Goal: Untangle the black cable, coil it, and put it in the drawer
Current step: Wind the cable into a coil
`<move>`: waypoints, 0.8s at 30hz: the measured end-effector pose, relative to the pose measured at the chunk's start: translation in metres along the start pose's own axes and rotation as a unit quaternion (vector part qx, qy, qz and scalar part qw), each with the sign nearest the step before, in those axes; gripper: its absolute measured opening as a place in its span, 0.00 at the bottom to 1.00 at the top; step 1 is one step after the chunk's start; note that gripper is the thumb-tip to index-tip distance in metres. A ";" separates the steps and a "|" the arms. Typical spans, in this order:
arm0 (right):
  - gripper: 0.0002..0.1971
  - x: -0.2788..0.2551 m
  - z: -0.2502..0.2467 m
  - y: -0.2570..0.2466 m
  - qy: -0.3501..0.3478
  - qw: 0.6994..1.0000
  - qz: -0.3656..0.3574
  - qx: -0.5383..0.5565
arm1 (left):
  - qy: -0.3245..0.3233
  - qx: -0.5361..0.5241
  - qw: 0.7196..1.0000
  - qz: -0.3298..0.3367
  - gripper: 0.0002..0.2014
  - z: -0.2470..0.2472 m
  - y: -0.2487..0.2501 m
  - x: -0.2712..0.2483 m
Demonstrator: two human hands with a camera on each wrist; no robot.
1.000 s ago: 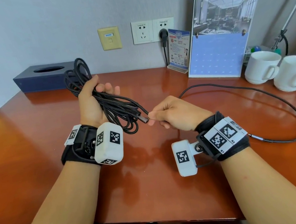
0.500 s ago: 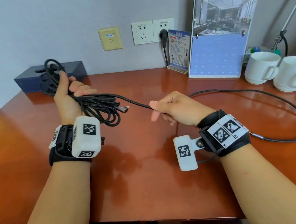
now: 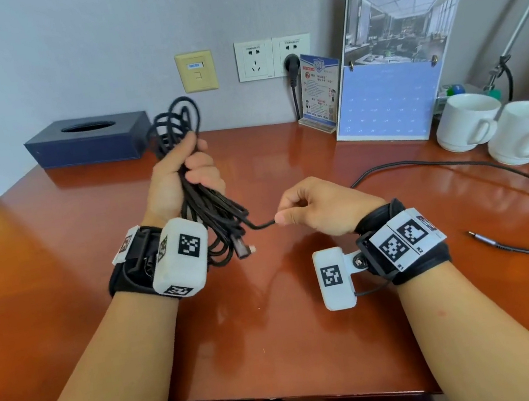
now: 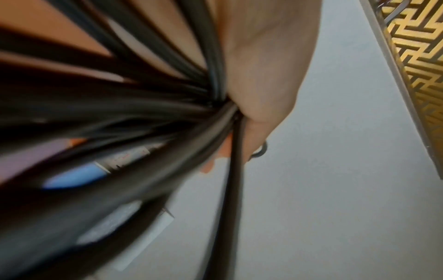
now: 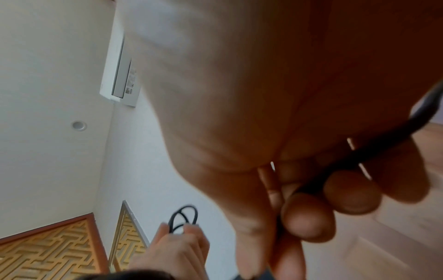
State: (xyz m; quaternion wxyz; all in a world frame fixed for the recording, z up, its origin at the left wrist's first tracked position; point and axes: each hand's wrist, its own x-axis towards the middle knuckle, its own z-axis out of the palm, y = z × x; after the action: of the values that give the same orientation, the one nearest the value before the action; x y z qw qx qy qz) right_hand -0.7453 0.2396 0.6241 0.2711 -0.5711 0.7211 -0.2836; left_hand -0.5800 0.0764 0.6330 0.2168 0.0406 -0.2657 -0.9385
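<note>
The left hand [image 3: 183,178] has its grip wrapped round a bundle of loops of the black cable [image 3: 209,209], held above the bench [image 3: 277,337]; loops stand up past the thumb and hang down beside the wrist, with one plug [image 3: 245,250] dangling below the bundle. The right hand [image 3: 319,207] pinches the strand that leaves the bundle, fingers curled round it; behind that hand the free run of cable sweeps in a wide arc across the bench to its far end [image 3: 480,237], which lies flat near the right forearm. No drawer can be made out in these views.

To coil well from here, the right hand ought to feed the strand in even lengths, letting it slide through the pinch so twist runs out toward the free end; each new loop should match the size of those in the left hand and lie beside them, not across; the left grip needs to open only enough to admit one turn, or the loops may spill. The arc on the bench passes near the two white mugs [image 3: 501,131], so a slow draw seems wise.

Against half a second ago, the left hand has swung back from the far left toward the middle and the two hands are much closer; the strand between them is shorter; the cable's far end has slid a little along the bench.
</note>
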 end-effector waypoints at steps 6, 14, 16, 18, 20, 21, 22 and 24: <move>0.08 -0.002 0.002 -0.004 -0.062 0.998 -0.017 -0.004 | 0.089 0.183 0.977 -0.057 0.05 0.018 -0.030 0.005; 0.11 -0.005 0.000 -0.009 -0.082 0.995 -0.041 0.035 | 0.093 0.186 0.976 -0.060 0.06 0.019 -0.032 0.005; 0.09 -0.007 -0.002 -0.010 -0.062 0.996 -0.053 0.048 | 0.072 0.180 0.979 -0.064 0.06 0.018 -0.031 0.004; 0.06 -0.008 -0.005 -0.009 -0.020 0.996 -0.059 0.056 | 0.041 0.178 0.981 -0.072 0.05 0.017 -0.030 0.003; 0.06 -0.008 -0.007 -0.007 0.033 0.997 -0.053 0.054 | 0.007 0.171 0.982 -0.075 0.06 0.014 -0.029 0.003; 0.08 -0.009 -0.008 -0.005 0.051 0.997 -0.043 0.042 | -0.017 0.157 0.985 -0.072 0.08 0.013 -0.028 0.003; 0.10 -0.009 -0.010 -0.005 0.056 0.998 -0.030 0.031 | -0.043 0.137 0.988 -0.063 0.10 0.011 -0.024 0.003; 0.10 -0.011 -0.015 -0.006 0.037 0.999 -0.010 0.032 | -0.094 0.080 0.992 -0.030 0.11 0.006 -0.014 0.001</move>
State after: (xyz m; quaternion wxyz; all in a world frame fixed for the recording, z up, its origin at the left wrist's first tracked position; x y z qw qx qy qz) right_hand -0.7497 0.2510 0.6389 0.2594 -0.5585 0.7151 -0.3308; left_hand -0.5875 0.0894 0.6311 0.1586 -0.0222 -0.3581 -0.9199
